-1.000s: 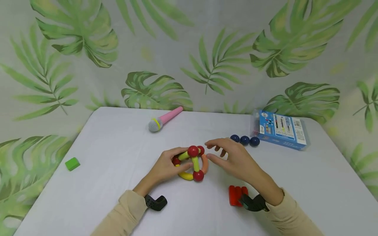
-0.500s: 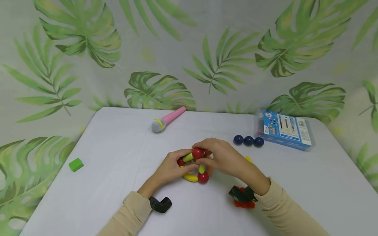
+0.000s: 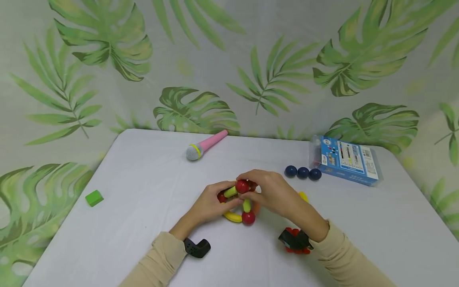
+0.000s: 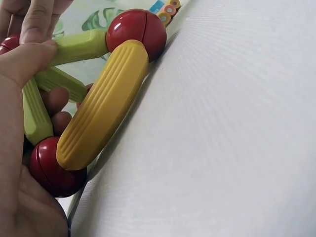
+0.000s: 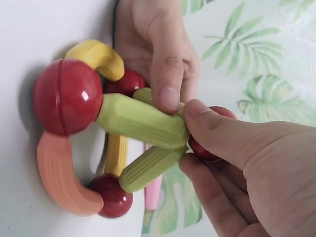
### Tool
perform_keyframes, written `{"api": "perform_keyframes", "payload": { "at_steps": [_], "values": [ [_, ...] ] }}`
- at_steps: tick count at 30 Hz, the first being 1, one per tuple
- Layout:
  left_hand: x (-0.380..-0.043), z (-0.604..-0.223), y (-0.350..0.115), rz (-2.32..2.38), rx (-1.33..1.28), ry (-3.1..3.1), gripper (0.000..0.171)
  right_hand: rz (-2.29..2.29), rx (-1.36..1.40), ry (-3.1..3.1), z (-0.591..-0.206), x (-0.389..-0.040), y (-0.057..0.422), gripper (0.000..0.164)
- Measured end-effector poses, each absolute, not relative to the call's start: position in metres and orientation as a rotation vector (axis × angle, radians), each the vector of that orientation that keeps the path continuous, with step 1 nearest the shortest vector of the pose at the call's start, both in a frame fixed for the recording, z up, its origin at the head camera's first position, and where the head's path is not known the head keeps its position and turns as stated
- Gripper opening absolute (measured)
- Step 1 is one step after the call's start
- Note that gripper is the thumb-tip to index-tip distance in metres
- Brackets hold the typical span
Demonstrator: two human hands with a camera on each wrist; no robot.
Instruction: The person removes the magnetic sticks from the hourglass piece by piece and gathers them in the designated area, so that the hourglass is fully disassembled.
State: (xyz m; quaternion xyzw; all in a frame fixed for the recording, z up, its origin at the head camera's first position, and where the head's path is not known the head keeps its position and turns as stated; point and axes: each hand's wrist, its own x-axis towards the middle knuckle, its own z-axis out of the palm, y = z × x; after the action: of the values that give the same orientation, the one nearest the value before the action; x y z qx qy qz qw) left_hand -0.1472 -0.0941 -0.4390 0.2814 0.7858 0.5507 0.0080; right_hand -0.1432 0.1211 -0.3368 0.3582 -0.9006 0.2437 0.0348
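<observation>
From my end, both hands were busy on one toy frame (image 3: 246,205) near the middle of the white table (image 3: 154,191), right in front of the person. Couldn't swear whether its base touched the cloth or sat a hair above it.

My right hand (image 3: 274,193) had the top red ball (image 3: 242,186) pinched between thumb and fingers, where the green sticks (image 5: 140,121) came together. My left hand (image 3: 211,203) gripped the frame's left side, thumb up by the sticks, fingers curled in behind.

Fingers hid the joint, so no idea if every stick was seated. IMO the trick was letting the left do the bracing and nudging the ball in line with the sticks, lightly, since a sideways shove would probably splay the yellow curved piece (image 4: 103,106) and orange curved piece (image 5: 66,175) down at the base.

Pose-wise, the forearms slanted inward from the bottom corners, with the right hand arched over from the right and the left tucked in low.
</observation>
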Motion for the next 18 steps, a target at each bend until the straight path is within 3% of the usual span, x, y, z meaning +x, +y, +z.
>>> {"api": "perform_keyframes", "payload": {
  "at_steps": [18],
  "values": [
    [-0.148, -0.438, -0.094, 1.691, 0.867, 2.48, 0.042, 0.91, 0.958, -2.817, -0.32, -0.148, 0.142, 0.047]
  ]
}}
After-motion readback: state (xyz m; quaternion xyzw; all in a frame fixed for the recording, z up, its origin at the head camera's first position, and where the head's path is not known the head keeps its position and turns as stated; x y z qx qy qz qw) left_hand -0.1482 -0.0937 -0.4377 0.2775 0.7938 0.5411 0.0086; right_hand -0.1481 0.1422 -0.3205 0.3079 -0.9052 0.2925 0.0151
